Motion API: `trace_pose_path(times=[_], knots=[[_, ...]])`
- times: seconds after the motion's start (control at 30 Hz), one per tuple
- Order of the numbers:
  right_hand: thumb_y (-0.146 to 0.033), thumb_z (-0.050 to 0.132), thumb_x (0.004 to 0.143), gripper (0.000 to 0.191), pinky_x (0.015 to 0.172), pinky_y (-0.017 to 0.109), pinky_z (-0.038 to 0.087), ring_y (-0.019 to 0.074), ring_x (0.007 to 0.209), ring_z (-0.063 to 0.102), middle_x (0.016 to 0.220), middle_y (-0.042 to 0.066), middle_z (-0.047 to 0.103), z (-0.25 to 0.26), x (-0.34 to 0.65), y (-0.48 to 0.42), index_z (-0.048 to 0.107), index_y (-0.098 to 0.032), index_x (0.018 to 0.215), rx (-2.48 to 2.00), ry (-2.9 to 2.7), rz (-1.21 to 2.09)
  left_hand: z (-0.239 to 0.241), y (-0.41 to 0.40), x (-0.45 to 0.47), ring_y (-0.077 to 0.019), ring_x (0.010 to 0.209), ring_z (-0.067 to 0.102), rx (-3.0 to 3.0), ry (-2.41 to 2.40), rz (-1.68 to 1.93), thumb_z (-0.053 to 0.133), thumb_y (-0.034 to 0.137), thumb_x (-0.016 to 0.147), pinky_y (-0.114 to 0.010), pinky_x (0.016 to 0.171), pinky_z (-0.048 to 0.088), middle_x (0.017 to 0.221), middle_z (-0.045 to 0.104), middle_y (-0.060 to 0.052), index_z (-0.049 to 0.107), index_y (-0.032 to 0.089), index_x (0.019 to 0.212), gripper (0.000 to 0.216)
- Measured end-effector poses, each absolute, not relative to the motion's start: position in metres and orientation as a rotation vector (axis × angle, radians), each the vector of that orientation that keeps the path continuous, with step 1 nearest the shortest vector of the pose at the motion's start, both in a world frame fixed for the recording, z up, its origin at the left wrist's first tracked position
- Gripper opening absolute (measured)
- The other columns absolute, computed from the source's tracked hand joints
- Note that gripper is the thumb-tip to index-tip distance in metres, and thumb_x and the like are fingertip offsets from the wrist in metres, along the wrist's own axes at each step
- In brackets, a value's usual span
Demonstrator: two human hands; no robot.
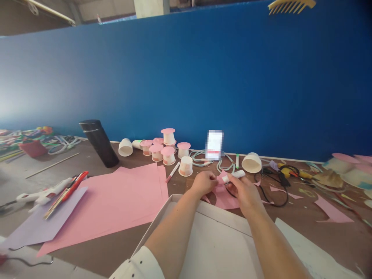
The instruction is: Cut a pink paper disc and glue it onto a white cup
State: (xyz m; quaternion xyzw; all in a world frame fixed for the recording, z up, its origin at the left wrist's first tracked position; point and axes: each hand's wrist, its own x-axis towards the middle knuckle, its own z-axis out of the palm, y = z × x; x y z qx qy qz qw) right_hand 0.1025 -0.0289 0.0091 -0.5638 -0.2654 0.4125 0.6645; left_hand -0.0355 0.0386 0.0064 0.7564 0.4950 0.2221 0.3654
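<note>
In the head view, an open white box [186,207] lies at the near edge of the brown worktop [95,161], and everything else is placed from it.

Both forearms pass over the box, and the hands meet just past its far rim. The left hand [205,183] has its fingers curled shut, pinching the left edge of a pink paper cutout [223,198] that lies flat on the worktop against that rim. The right hand [244,192] has its fingers closed around a short white stick [234,175]. The stick's tip is at the top of the cutout, close to the left hand; whether it is a glue stick or a marker cannot be told.

Left of the box a large pink sheet [124,201] is spread out, partly covering a lilac sheet [35,226]. Red-handled scissors [66,190] rest on the lilac one.

Beyond the box, toward the blue wall [186,77], stands a cluster of paper cups [167,149] with pink discs on top. A black flask [100,143] stands left of them.

Beyond the box's right corner are an upturned white cup [252,162] and a black cable [274,195]. Pink scraps [331,211] lie further right.
</note>
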Motion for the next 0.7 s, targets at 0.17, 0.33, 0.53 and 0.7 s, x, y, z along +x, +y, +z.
trace_pose_path(times=[0.17,0.33,0.53,0.7], knots=[[-0.042,0.079,0.066,0.025,0.054,0.026,0.043,0.0168,0.058,0.058,0.057,-0.002,0.065,0.006,0.112,-0.032,0.070,-0.020,0.073,-1.599,-0.939,0.646,0.007,0.037,-0.042,-0.0144,0.070,0.064,1.890,1.230,0.499,0.063,0.025,0.076,-0.020,0.059,0.047,0.074,0.068,0.000,0.070,0.018,0.079,0.010],[-0.040,0.079,0.064,0.022,0.056,0.028,0.044,0.0193,0.060,0.061,0.061,-0.001,0.068,0.001,0.117,-0.032,0.072,-0.022,0.074,-1.704,-1.036,0.618,0.010,0.033,-0.040,-0.0160,0.072,0.065,2.016,1.244,0.444,0.061,0.021,0.075,-0.021,0.060,0.047,0.079,0.071,-0.002,0.073,0.019,0.083,0.014],[-0.034,0.079,0.064,0.018,0.056,0.027,0.051,0.0180,0.061,0.063,0.063,0.002,0.070,0.002,0.116,-0.033,0.072,-0.019,0.071,-1.596,-0.868,0.904,0.012,0.033,-0.039,-0.0171,0.077,0.066,2.151,1.221,0.398,0.058,0.024,0.078,-0.023,0.069,0.050,0.088,0.074,-0.004,0.074,0.020,0.080,0.016],[-0.024,0.080,0.061,0.019,0.050,0.021,0.051,0.0124,0.058,0.061,0.068,0.003,0.070,0.014,0.111,-0.037,0.070,-0.016,0.074,-1.437,-0.657,1.130,0.008,0.038,-0.041,-0.0159,0.072,0.063,2.166,1.181,0.389,0.055,0.023,0.079,-0.023,0.065,0.047,0.078,0.071,-0.004,0.072,0.018,0.076,0.018]])
